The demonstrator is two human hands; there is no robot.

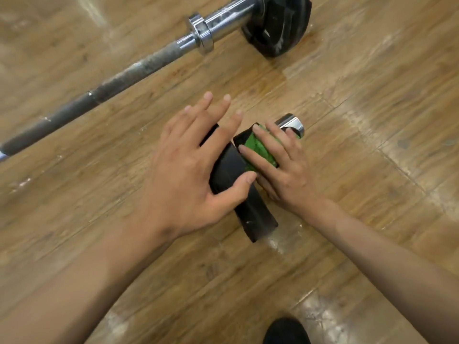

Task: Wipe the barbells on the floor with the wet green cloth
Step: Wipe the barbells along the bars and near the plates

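Head view: the left hand (188, 170) rests on the black plate (255, 214) of the near barbell, fingers spread out straight and thumb against its edge. The right hand (285, 170) presses the green cloth (259, 147) flat on the bar beside that plate, fingers laid over it, not in a fist. The shiny bar end (291, 122) sticks out at 2 o'clock from the cloth, so the bar's long line runs that way. I think the right hand should rub that way. The wood floor (372, 95) past it is bare. The far barbell (139, 68) lies well apart at 11 o'clock.
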